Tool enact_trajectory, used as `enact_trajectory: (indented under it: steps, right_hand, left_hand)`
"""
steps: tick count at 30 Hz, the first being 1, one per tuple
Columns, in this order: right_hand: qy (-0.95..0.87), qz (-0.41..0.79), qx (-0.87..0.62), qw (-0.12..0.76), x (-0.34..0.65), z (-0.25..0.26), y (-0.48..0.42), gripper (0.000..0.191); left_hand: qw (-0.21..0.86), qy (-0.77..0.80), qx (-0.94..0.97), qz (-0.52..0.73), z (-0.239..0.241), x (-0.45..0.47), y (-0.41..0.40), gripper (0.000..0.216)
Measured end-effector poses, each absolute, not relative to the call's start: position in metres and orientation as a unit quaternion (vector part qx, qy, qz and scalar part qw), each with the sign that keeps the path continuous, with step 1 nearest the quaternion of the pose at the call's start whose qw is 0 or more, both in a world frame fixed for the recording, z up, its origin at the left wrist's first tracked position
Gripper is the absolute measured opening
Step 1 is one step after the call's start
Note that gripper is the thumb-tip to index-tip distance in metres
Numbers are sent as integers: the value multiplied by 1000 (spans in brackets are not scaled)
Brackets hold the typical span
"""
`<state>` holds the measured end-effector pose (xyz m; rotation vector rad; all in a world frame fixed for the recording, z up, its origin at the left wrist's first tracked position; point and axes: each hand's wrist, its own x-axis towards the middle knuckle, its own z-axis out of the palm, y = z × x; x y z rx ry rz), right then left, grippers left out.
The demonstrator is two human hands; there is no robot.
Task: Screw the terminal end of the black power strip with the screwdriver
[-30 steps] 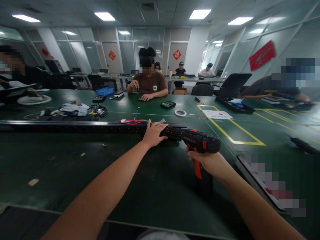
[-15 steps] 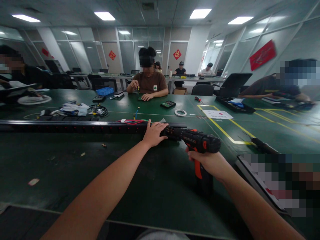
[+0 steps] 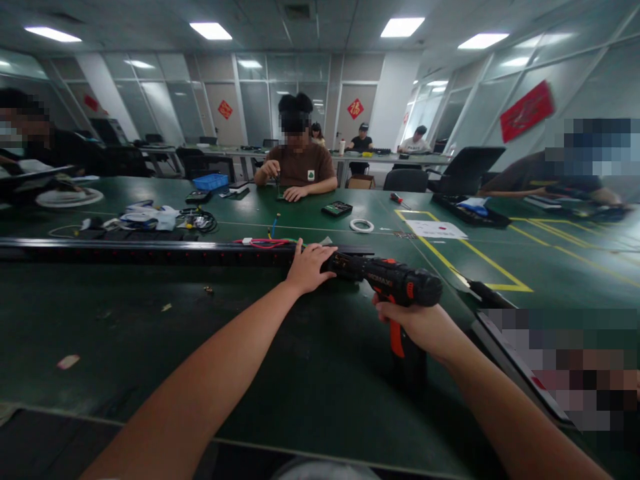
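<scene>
A long black rail (image 3: 150,255) with small red marks along its side runs across the bench from the left edge. My left hand (image 3: 309,270) grips it near its right end, fingers over the top and thumb on the near side. My right hand (image 3: 413,323) is wrapped round the handle of a black and orange cordless drill (image 3: 400,280). The drill lies almost level, its nose pointing left at the rail's end by my left thumb. Its tip is hard to make out there. Red and green wires (image 3: 267,241) lie along the rail's far side.
Across the green bench (image 3: 165,360) a person (image 3: 297,163) works with a small tool. Beyond the rail lie cable bundles (image 3: 197,220), a blue basket (image 3: 211,181) and a white tape roll (image 3: 361,225). At right are a dark pen-like tool (image 3: 493,293) and a board-like object (image 3: 520,363) beside a blurred person.
The dark pen-like tool at the right has shifted left, its tip now over the yellow tape line. My hands, the drill and the rail stay practically where they were.
</scene>
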<state>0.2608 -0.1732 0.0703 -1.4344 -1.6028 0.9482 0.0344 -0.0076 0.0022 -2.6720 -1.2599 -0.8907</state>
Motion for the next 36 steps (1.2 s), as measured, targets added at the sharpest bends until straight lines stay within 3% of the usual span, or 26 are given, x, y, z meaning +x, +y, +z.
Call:
enact_trajectory:
  steps: [36]
  right_hand:
    - [-652, 364, -552, 372, 267, 64, -171, 14]
  left_hand:
    - [30, -405, -868, -287, 2, 34, -6, 64]
